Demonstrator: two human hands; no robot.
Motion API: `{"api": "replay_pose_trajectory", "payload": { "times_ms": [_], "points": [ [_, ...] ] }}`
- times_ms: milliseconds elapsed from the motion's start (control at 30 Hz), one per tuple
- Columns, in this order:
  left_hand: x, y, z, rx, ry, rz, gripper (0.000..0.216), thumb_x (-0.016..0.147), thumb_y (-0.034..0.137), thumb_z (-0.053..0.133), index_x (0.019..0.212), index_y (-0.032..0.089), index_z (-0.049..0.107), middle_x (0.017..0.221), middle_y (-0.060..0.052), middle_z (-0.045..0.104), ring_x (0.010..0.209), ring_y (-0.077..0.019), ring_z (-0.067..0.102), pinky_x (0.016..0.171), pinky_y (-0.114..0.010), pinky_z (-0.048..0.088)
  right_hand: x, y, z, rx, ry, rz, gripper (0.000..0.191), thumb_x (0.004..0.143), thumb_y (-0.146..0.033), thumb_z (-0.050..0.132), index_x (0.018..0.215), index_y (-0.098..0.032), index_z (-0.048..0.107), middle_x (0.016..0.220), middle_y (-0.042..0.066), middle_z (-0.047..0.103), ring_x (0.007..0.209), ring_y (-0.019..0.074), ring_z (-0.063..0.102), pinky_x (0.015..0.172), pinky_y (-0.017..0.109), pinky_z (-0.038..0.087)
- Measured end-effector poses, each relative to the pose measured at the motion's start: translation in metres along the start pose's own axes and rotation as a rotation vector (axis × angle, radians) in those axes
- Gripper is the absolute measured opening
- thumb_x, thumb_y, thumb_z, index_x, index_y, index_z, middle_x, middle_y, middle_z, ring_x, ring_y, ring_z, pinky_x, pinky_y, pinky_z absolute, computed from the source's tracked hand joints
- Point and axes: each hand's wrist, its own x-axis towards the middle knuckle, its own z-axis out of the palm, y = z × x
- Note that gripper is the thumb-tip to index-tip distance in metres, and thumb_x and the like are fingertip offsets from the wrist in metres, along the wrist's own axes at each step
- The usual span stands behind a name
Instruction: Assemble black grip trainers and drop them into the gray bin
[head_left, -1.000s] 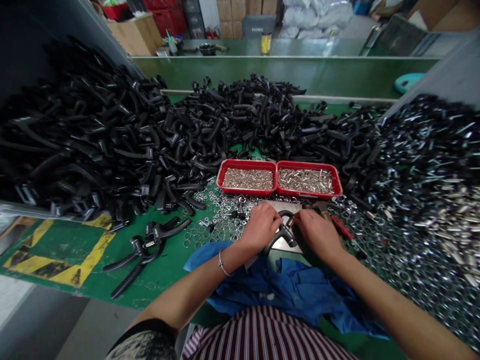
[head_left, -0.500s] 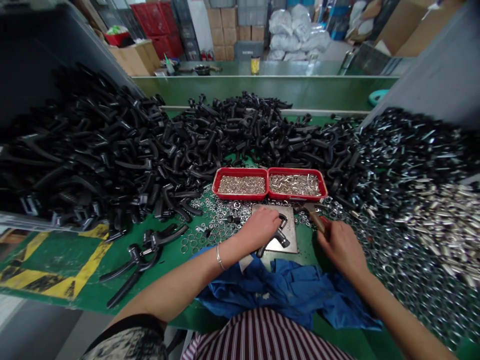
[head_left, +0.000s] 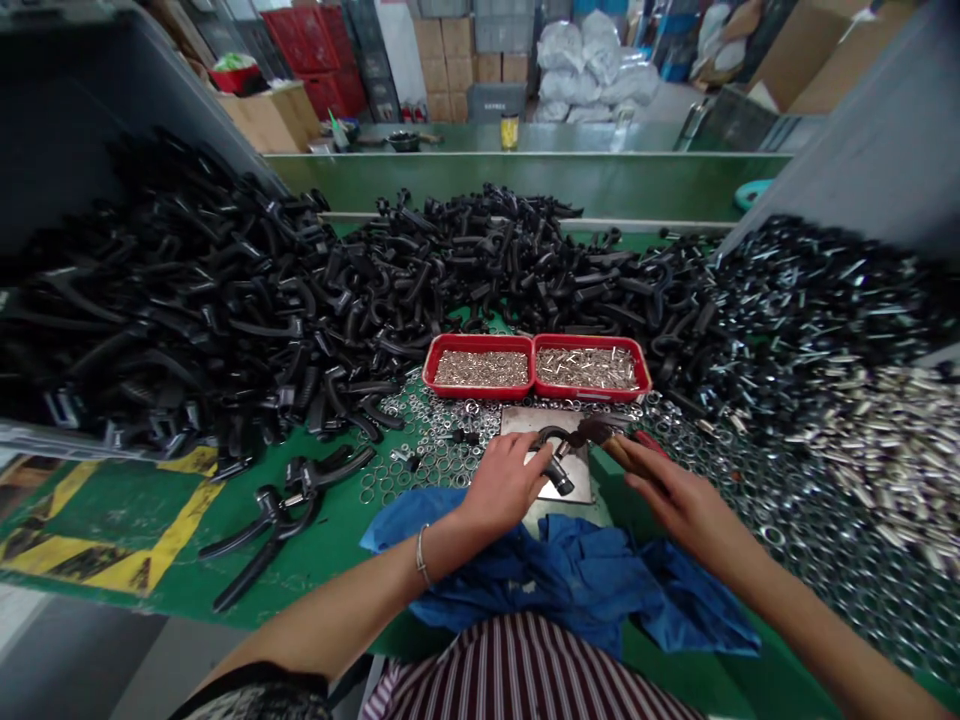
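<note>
My left hand (head_left: 504, 482) is closed on a curved black plastic handle piece (head_left: 553, 455) that lies on a small steel plate (head_left: 577, 488) on the green bench. My right hand (head_left: 670, 492) grips a small wooden-handled hammer (head_left: 609, 437), blurred by motion, its head just above the black piece. Behind the plate stand two joined red trays: the left tray (head_left: 480, 346) with small metal bits, the right tray (head_left: 592, 345) with small metal pins. Loose metal rings (head_left: 435, 445) lie scattered to the left of the plate.
A big heap of black handle parts (head_left: 247, 300) fills the left and back of the bench. A heap of metal parts (head_left: 847, 400) covers the right. Three assembled black pieces (head_left: 285, 505) lie at front left. A blue cloth (head_left: 585, 585) lies over my lap.
My right hand left the black piece, took up the hammer at the right and brought it over the piece. My left hand has stayed on the piece.
</note>
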Motion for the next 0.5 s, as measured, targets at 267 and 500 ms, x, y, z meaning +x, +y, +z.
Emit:
{"api": "replay_pose_trajectory", "payload": {
  "times_ms": [267,500],
  "points": [
    [0.000,-0.003,0.009,-0.183,0.072,-0.160,0.090,0.088,0.032,0.063,0.154,0.011,0.006,0.130,-0.018,0.053,0.120,-0.0319,0.048,0.107,-0.051,0.036,0.003,-0.023,0.010,-0.030,-0.108,-0.098,0.052,0.099,-0.029,0.043,0.151,-0.032,0.039,0.140,0.007,0.059,0.121,0.0290,0.061,0.101,0.050,0.051],
    [0.003,-0.002,0.010,-0.122,0.066,-0.156,0.090,0.088,0.034,0.062,0.153,0.009,0.006,0.127,-0.019,0.054,0.118,-0.0335,0.050,0.105,-0.052,0.037,0.007,-0.014,0.016,0.063,-0.040,-0.028,0.053,0.097,-0.033,0.047,0.150,-0.031,0.041,0.143,0.007,0.056,0.126,0.0295,0.058,0.102,0.050,0.050]
  ]
}}
